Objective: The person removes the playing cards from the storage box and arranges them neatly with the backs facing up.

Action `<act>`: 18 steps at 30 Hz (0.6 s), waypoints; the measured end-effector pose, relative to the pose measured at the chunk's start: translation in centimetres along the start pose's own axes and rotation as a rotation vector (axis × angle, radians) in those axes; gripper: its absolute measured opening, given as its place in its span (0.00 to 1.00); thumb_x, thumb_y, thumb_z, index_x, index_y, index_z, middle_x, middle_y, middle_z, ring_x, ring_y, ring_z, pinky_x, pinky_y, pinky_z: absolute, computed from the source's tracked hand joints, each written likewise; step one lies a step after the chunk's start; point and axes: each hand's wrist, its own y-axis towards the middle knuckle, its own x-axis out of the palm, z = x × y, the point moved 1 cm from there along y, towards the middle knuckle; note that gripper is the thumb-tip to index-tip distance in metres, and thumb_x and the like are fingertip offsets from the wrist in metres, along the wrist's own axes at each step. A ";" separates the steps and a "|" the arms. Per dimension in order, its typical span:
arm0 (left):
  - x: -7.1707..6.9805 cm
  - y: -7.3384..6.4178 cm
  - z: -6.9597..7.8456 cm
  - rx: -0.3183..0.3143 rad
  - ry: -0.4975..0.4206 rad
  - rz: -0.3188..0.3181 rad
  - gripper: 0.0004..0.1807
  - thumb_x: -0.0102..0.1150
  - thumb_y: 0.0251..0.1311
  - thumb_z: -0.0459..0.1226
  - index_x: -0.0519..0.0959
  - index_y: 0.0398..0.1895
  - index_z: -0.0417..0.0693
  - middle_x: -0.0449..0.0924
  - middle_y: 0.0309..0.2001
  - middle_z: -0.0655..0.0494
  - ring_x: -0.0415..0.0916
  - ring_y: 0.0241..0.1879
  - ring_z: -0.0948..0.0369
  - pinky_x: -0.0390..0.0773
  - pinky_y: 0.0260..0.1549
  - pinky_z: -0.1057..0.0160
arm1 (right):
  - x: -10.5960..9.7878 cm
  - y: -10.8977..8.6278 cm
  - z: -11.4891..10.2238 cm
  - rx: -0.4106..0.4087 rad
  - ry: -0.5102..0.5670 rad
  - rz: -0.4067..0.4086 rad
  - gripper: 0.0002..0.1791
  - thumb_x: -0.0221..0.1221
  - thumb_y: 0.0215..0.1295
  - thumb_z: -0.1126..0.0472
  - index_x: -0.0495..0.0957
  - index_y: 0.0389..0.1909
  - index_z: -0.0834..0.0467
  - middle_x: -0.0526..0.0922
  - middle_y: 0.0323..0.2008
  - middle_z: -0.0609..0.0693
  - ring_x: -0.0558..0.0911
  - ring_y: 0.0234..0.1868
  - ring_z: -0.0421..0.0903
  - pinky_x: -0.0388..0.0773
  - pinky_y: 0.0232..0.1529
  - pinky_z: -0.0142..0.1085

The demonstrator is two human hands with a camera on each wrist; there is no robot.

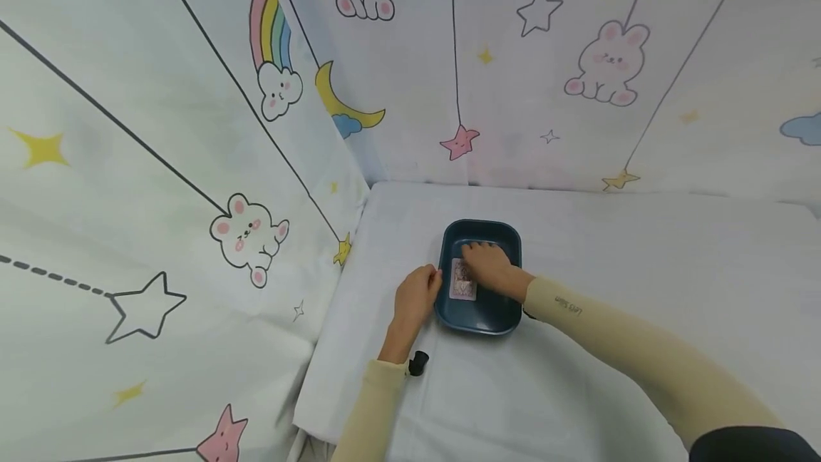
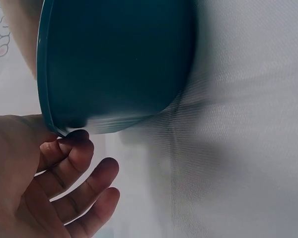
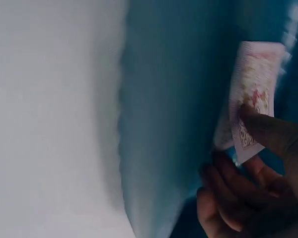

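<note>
A dark teal rectangular plastic basin (image 1: 484, 319) with rounded corners stands on the white cloth. My left hand (image 1: 415, 298) is at its left side; in the left wrist view the thumb and index finger pinch the rim (image 2: 42, 74), while the other fingers hang loosely below. My right hand (image 1: 490, 268) reaches inside the basin. In the right wrist view it pinches a pink-bordered patterned card (image 3: 258, 82), thumb on the face and fingers behind. Part of another pale piece (image 3: 223, 134) shows behind that card. From the head view, a pinkish patterned card (image 1: 463, 284) appears beside the right hand, partly covered by it.
A white cloth (image 1: 609, 269) covers the table, whose left edge runs close to the printed curtain (image 1: 192, 348). Another printed curtain (image 1: 513, 91) hangs along the back. Dark wrist gear (image 1: 418, 363) sits at the left wrist.
</note>
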 end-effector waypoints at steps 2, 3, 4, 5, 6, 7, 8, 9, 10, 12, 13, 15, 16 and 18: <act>0.0 0.0 0.0 -0.003 -0.006 0.000 0.15 0.52 0.75 0.45 0.77 0.29 0.50 0.73 0.24 0.58 0.66 0.22 0.64 0.66 0.23 0.67 | -0.7 0.1 0.4 0.023 0.174 -0.052 0.13 0.61 0.69 0.63 0.74 0.49 0.65 0.83 0.38 0.58 0.84 0.36 0.52 0.81 0.35 0.43; 0.0 0.0 0.0 -0.004 -0.008 0.000 0.15 0.51 0.75 0.45 0.77 0.29 0.50 0.73 0.24 0.58 0.66 0.22 0.64 0.66 0.23 0.67 | -1.0 0.1 0.7 0.032 0.259 -0.075 0.10 0.60 0.69 0.65 0.74 0.47 0.65 0.82 0.36 0.57 0.82 0.33 0.50 0.79 0.32 0.41; 0.1 -0.1 0.1 -0.001 -0.012 -0.003 0.16 0.51 0.75 0.46 0.77 0.29 0.50 0.73 0.24 0.58 0.66 0.22 0.64 0.66 0.23 0.67 | -1.3 0.0 1.1 0.044 0.343 -0.100 0.09 0.59 0.68 0.66 0.74 0.46 0.64 0.82 0.35 0.56 0.80 0.31 0.48 0.77 0.31 0.38; 0.3 -0.1 0.1 0.001 -0.015 -0.006 0.16 0.51 0.75 0.46 0.76 0.29 0.50 0.73 0.24 0.58 0.66 0.22 0.64 0.65 0.23 0.67 | -1.6 -0.1 1.5 0.052 0.421 -0.118 0.09 0.60 0.68 0.67 0.74 0.45 0.64 0.82 0.36 0.56 0.79 0.31 0.47 0.76 0.31 0.37; 0.3 -0.1 0.2 0.002 -0.020 -0.008 0.16 0.51 0.75 0.46 0.76 0.28 0.50 0.73 0.24 0.58 0.66 0.22 0.64 0.65 0.23 0.67 | -1.9 -0.3 2.0 0.045 0.477 -0.118 0.09 0.60 0.67 0.67 0.74 0.45 0.64 0.82 0.38 0.57 0.79 0.33 0.46 0.76 0.33 0.36; 0.4 -0.1 0.2 0.003 -0.023 -0.010 0.16 0.51 0.75 0.46 0.76 0.28 0.50 0.72 0.24 0.58 0.66 0.22 0.64 0.65 0.23 0.67 | -2.3 -0.6 2.5 0.040 0.543 -0.121 0.10 0.60 0.68 0.66 0.75 0.46 0.65 0.83 0.40 0.58 0.80 0.34 0.46 0.78 0.34 0.36; 0.5 -0.1 0.2 0.002 -0.028 -0.011 0.16 0.51 0.75 0.46 0.76 0.28 0.50 0.72 0.24 0.58 0.66 0.22 0.64 0.65 0.22 0.67 | -2.7 -1.0 3.1 0.036 0.604 -0.120 0.10 0.60 0.68 0.65 0.75 0.47 0.65 0.83 0.41 0.59 0.81 0.36 0.46 0.80 0.37 0.36; 0.5 -0.1 0.2 0.001 -0.032 -0.012 0.16 0.51 0.75 0.45 0.76 0.28 0.50 0.72 0.23 0.58 0.66 0.22 0.64 0.65 0.22 0.67 | -3.2 -1.6 3.7 0.032 0.664 -0.113 0.12 0.60 0.69 0.64 0.75 0.49 0.65 0.83 0.43 0.60 0.82 0.37 0.48 0.82 0.39 0.37; 0.5 -0.2 0.2 -0.002 -0.033 -0.013 0.16 0.51 0.75 0.45 0.75 0.28 0.50 0.72 0.23 0.58 0.65 0.22 0.64 0.65 0.21 0.67 | -3.7 -2.4 4.3 0.033 0.724 -0.104 0.13 0.60 0.70 0.63 0.75 0.51 0.65 0.83 0.45 0.61 0.84 0.39 0.49 0.83 0.41 0.38; 0.5 -0.2 0.1 -0.010 -0.034 -0.013 0.15 0.52 0.75 0.45 0.75 0.28 0.50 0.71 0.23 0.58 0.65 0.21 0.64 0.64 0.21 0.67 | -4.6 -4.4 5.8 0.053 0.822 -0.073 0.17 0.60 0.72 0.58 0.75 0.54 0.64 0.82 0.47 0.61 0.85 0.42 0.51 0.84 0.46 0.42; 0.5 -0.3 0.0 -0.013 -0.031 -0.014 0.15 0.52 0.75 0.45 0.75 0.28 0.50 0.71 0.22 0.58 0.65 0.21 0.64 0.64 0.21 0.67 | -4.9 -5.6 6.7 0.073 0.860 -0.053 0.19 0.60 0.72 0.56 0.75 0.56 0.64 0.82 0.48 0.61 0.84 0.43 0.52 0.84 0.48 0.44; 0.4 -0.3 -0.1 -0.016 -0.032 -0.014 0.15 0.52 0.74 0.44 0.76 0.28 0.49 0.70 0.23 0.58 0.65 0.21 0.64 0.64 0.21 0.67 | -5.1 -8.3 8.7 0.121 0.891 0.009 0.22 0.59 0.73 0.51 0.75 0.57 0.63 0.81 0.48 0.61 0.84 0.44 0.52 0.83 0.50 0.46; 0.3 -0.3 -0.1 -0.016 -0.037 -0.011 0.15 0.52 0.74 0.45 0.76 0.29 0.49 0.70 0.23 0.58 0.65 0.22 0.63 0.64 0.21 0.66 | -4.9 -9.5 9.8 0.151 0.895 0.041 0.22 0.59 0.73 0.50 0.75 0.56 0.64 0.81 0.48 0.61 0.84 0.44 0.51 0.82 0.51 0.47; 0.1 -0.4 -0.1 -0.015 -0.047 -0.004 0.15 0.52 0.74 0.44 0.76 0.29 0.49 0.70 0.23 0.57 0.66 0.22 0.63 0.65 0.21 0.66 | -4.1 -11.8 11.7 0.220 0.883 0.086 0.23 0.58 0.73 0.49 0.75 0.55 0.64 0.82 0.47 0.60 0.83 0.43 0.50 0.82 0.51 0.48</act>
